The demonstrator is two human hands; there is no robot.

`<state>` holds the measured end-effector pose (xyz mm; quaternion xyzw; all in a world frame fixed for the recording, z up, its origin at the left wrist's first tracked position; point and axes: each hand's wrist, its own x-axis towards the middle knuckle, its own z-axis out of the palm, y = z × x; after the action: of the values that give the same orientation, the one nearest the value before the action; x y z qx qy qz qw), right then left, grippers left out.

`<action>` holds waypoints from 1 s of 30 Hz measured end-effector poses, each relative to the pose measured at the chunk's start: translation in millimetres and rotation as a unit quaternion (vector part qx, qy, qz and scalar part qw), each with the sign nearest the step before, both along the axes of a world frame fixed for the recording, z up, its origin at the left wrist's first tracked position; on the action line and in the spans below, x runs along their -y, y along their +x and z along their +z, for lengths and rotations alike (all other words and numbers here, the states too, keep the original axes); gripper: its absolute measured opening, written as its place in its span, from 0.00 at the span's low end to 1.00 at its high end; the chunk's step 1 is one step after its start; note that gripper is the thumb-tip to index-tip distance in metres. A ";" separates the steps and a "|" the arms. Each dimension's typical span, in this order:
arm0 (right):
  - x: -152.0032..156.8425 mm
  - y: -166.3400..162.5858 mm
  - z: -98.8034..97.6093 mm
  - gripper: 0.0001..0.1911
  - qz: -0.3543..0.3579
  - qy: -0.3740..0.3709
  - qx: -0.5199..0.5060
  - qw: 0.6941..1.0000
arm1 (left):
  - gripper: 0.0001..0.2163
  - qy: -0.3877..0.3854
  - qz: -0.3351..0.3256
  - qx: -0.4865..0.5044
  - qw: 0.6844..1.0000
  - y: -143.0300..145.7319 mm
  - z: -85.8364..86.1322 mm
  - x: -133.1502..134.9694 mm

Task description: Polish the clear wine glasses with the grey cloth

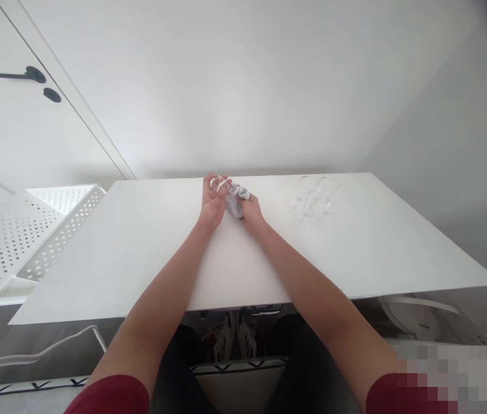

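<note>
Near the back edge of the white table (140, 247), both of my hands meet. My left hand (213, 204) is closed around a small thin-rimmed looped object (219, 183), whitish and see-through; its exact kind is hard to make out. A crumpled light grey cloth (235, 201) is gripped by my right hand (252, 210) and sits against the left hand's fingers. Off to the right on the tabletop lies a group of clear, see-through pieces (314, 202) with thin curved outlines, too faint to name.
A white perforated metal rack (6, 241) stands left of the table. Behind the table rises a white wall (226, 86), with a door with a dark handle (14, 75) at the left. Below the front edge are my shoes (225, 342) and a white curved tube (31, 357).
</note>
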<state>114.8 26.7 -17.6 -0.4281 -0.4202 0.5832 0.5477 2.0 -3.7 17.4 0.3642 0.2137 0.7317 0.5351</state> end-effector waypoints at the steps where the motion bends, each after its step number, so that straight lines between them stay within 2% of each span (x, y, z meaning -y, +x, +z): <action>1: -0.9 1.8 -1.2 0.14 -0.021 0.014 0.046 0.999 | 0.28 0.005 -0.003 -0.005 1.000 0.1 -0.9 -0.5; 3: -1.9 4.5 -0.9 0.14 -0.056 0.034 0.100 0.993 | 0.28 0.017 -0.004 -0.004 1.000 -1.8 -3.5 -3.0; 5: -1.0 5.7 3.5 0.16 -0.044 0.022 0.063 0.997 | 0.27 0.017 0.007 0.014 1.000 -6.1 -5.8 -6.5; 7: 2.1 5.7 10.5 0.18 0.047 -0.022 -0.033 0.998 | 0.26 0.008 0.023 0.038 0.999 -10.7 -6.8 -9.4; 9: 6.4 4.9 17.5 0.19 0.166 -0.064 -0.107 0.978 | 0.25 -0.007 0.034 0.047 0.998 -13.5 -6.3 -10.1; 11: 10.2 3.8 22.3 0.18 0.226 -0.088 -0.133 0.961 | 0.24 -0.018 0.037 0.041 0.998 -13.3 -5.0 -8.9; 12: 11.7 3.2 23.6 0.16 0.223 -0.091 -0.132 0.962 | 0.24 -0.020 0.035 0.036 0.999 -12.3 -4.4 -8.0; 14: 14.2 1.9 24.2 0.15 0.161 -0.065 -0.094 0.980 | 0.24 -0.021 0.026 0.027 0.999 -9.9 -4.2 -7.0; 16: 17.2 1.1 23.5 0.14 0.068 0.016 -0.002 0.998 | 0.22 -0.027 0.019 0.023 0.999 -8.6 -5.8 -8.2; 17: 19.2 0.9 23.2 0.14 0.027 0.072 0.057 0.995 | 0.20 -0.035 0.020 0.025 0.999 -8.8 -7.3 -9.7; 20: 26.3 -0.2 23.9 0.13 -0.027 0.231 0.207 0.950 | 0.19 -0.069 0.037 0.034 0.996 -11.6 -12.1 -15.2; 22: 29.5 -1.8 24.9 0.13 -0.031 0.280 0.248 0.927 | 0.19 -0.090 0.048 0.033 0.994 -13.5 -14.0 -17.2; 23: 29.9 -2.8 25.2 0.14 -0.036 0.282 0.250 0.926 | 0.19 -0.096 0.050 0.028 0.994 -13.8 -14.1 -17.2; 25: 27.5 -4.5 24.9 0.15 -0.050 0.232 0.215 0.947 | 0.19 -0.098 0.048 0.010 0.994 -13.1 -12.7 -15.1; 27: 21.6 -4.5 24.0 0.18 -0.034 0.121 0.132 0.983 | 0.18 -0.082 0.040 -0.014 0.996 -11.2 -9.8 -11.2; 29: 14.7 -2.2 23.6 0.18 0.050 -0.005 0.021 0.999 | 0.18 -0.059 0.030 -0.029 0.997 -9.5 -6.8 -7.3; 30: 11.8 -0.6 23.8 0.17 0.105 -0.055 -0.031 0.992 | 0.18 -0.049 0.024 -0.032 0.998 -9.1 -5.7 -5.8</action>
<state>114.2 14.9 6.1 -0.3930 -0.4132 0.6729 0.4713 -7.1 2.2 11.7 0.3555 0.2744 0.7212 0.5275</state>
